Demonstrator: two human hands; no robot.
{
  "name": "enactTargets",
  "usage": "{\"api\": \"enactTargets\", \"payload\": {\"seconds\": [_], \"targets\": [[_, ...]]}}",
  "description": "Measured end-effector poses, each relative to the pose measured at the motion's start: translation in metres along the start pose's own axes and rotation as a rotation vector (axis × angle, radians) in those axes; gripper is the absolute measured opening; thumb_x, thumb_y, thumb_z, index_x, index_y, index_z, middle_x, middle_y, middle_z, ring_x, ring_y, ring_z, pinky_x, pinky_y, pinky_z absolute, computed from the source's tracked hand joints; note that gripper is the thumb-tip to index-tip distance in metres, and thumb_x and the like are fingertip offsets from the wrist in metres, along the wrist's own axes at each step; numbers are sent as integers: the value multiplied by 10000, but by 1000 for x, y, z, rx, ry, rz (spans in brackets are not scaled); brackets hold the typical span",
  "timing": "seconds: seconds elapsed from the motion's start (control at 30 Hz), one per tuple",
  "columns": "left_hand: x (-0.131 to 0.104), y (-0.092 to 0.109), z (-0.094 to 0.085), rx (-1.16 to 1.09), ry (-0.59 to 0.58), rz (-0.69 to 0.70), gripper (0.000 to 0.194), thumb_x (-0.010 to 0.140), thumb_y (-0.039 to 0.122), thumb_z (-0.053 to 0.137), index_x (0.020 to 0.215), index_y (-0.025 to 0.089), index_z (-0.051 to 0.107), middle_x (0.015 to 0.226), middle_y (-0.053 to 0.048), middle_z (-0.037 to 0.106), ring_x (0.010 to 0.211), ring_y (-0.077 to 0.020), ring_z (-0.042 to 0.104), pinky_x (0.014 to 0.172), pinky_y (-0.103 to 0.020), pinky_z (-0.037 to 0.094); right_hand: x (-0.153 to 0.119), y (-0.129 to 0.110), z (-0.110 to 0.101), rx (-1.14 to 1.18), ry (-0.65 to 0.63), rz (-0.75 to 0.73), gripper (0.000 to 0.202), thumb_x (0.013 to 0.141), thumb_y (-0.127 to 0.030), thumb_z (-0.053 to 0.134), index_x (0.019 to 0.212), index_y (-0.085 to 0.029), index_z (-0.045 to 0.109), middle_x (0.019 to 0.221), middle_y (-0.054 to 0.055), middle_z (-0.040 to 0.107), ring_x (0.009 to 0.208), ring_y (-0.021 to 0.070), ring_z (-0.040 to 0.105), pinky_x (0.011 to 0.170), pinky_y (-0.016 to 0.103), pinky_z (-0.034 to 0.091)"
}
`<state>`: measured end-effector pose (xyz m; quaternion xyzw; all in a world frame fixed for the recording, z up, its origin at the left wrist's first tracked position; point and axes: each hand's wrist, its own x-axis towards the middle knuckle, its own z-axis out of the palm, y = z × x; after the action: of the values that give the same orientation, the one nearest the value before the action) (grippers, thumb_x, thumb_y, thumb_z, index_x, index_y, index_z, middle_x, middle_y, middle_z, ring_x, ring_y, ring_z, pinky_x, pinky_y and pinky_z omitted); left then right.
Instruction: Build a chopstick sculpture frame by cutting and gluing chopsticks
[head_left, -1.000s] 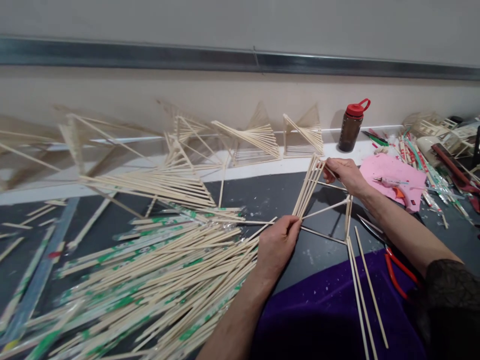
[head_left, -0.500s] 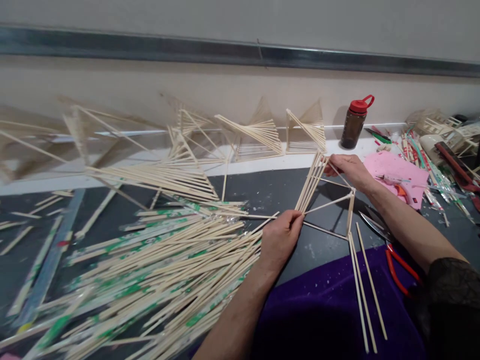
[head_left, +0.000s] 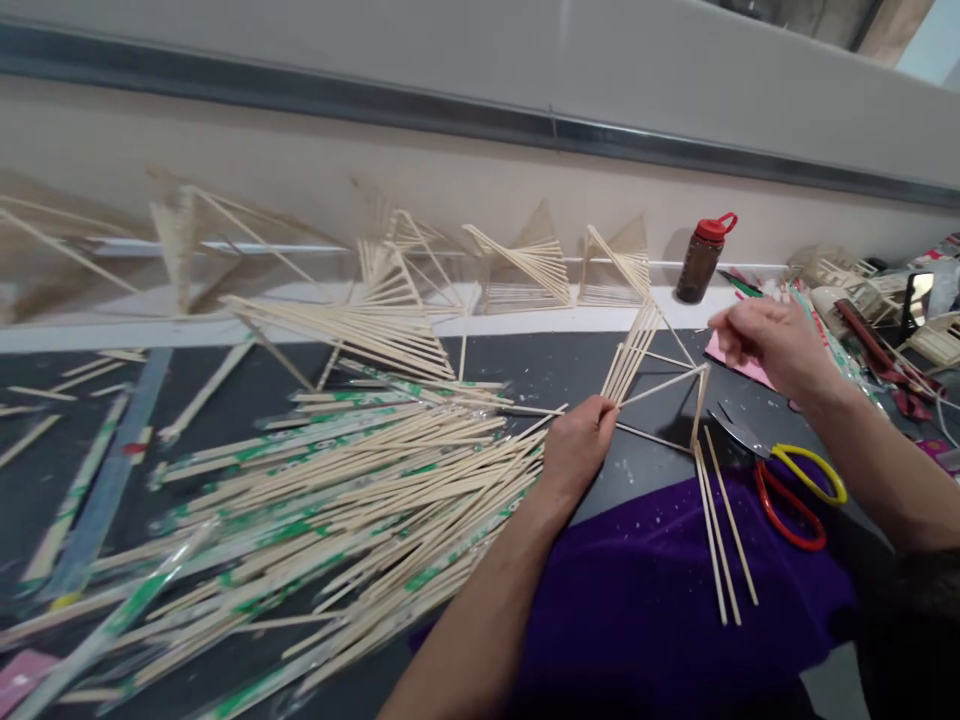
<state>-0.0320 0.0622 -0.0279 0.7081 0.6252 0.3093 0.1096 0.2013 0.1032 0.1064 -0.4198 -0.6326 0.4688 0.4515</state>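
My left hand (head_left: 576, 448) grips the near end of a frame of thin wooden sticks (head_left: 628, 360), thumb over the fanned row. The frame's open side has a triangle of sticks, with its joint near my right hand's side of the table. Raised over a pink sheet (head_left: 739, 362), my right hand (head_left: 772, 345) is apart from the frame, its fingers curled inward; what they hold, if anything, is hidden. Scissors (head_left: 795, 490) with a red and a yellow handle lie below it. Several loose sticks (head_left: 724, 535) lie by the frame on a purple cloth (head_left: 622, 600).
A heap of sticks (head_left: 390, 500), some in green-printed wrappers, covers the table left of my hand. Finished twisted stick frames (head_left: 525, 265) stand along the wall. A brown bottle (head_left: 697, 265) with a red cap stands at the back. Wrappers and clutter (head_left: 862, 330) fill the right.
My right hand has let go of the far end of the stick frame and moved right, over the pink sheet. My left hand still holds the frame. The view has turned slightly.
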Motion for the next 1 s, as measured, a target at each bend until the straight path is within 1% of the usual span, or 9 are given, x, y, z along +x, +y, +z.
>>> {"api": "enactTargets", "payload": {"seconds": [0.07, 0.13, 0.23, 0.3, 0.37, 0.5, 0.6, 0.77, 1.0], "targets": [[1, 1, 1, 4, -11, 21, 200, 907, 309, 524, 883, 201, 690, 820, -60, 746, 755, -198, 684, 683, -272, 432, -30, 8, 18, -12, -114, 106, 235, 826, -386, 636, 776, -171, 714, 611, 4, 644, 464, 69, 546, 445, 202, 403], [1, 2, 2, -2, -12, 39, 205, 911, 300, 514, 886, 196, 690, 824, -68, 746, 754, -202, 684, 690, -279, 430, -52, 24, 39, -3, -196, 285, 177, 804, -326, 646, 848, -171, 720, 669, 22, 675, 498, 89, 590, 438, 204, 404], [2, 5, 4, -11, -14, 57, 203, 907, 286, 515, 882, 187, 690, 818, -81, 745, 745, -208, 682, 694, -288, 428, -63, 51, 72, 81, -49, 443, 356, 787, -240, 638, 1136, -172, 628, 922, 64, 702, 599, 111, 652, 463, 210, 459], [2, 6, 5, -11, -14, 68, 199, 904, 280, 517, 877, 187, 690, 814, -84, 744, 746, -211, 682, 694, -290, 426, -58, 64, 86, 90, 19, 429, 392, 784, -220, 630, 1169, -162, 579, 981, 68, 676, 633, 116, 663, 464, 206, 473], [2, 8, 5, -6, -13, 77, 200, 906, 279, 512, 874, 189, 689, 817, -87, 743, 755, -213, 683, 696, -290, 424, -49, 71, 95, 91, 70, 354, 370, 777, -206, 629, 1139, -162, 564, 927, 38, 657, 644, 114, 660, 465, 196, 476], [2, 9, 7, 9, -25, 83, 199, 907, 276, 507, 889, 194, 688, 822, -86, 741, 776, -216, 687, 704, -287, 426, -32, 74, 98, 148, 166, 296, 256, 785, -218, 624, 1029, -162, 568, 799, -11, 614, 609, 103, 636, 450, 181, 471], [2, 9, 7, 9, -34, 93, 205, 910, 270, 502, 916, 185, 688, 840, -98, 742, 800, -225, 688, 718, -293, 432, -26, 76, 96, 175, 169, 300, 173, 815, -236, 590, 963, -148, 580, 801, -1, 627, 574, 83, 620, 420, 160, 448], [1, 10, 7, -14, -67, 111, 215, 916, 276, 496, 934, 182, 689, 861, -104, 746, 806, -231, 692, 722, -300, 436, -24, 85, 94, 140, 184, 297, 209, 830, -283, 581, 995, -155, 580, 801, -3, 646, 504, 68, 596, 354, 144, 391], [0, 9, 3, -97, -40, 116, 210, 895, 294, 519, 896, 190, 702, 863, -90, 754, 795, -216, 690, 739, -292, 445, -18, 91, 91, 96, 172, 253, 194, 794, -195, 560, 974, -145, 613, 741, -11, 644, 482, 67, 589, 370, 147, 396]]}}
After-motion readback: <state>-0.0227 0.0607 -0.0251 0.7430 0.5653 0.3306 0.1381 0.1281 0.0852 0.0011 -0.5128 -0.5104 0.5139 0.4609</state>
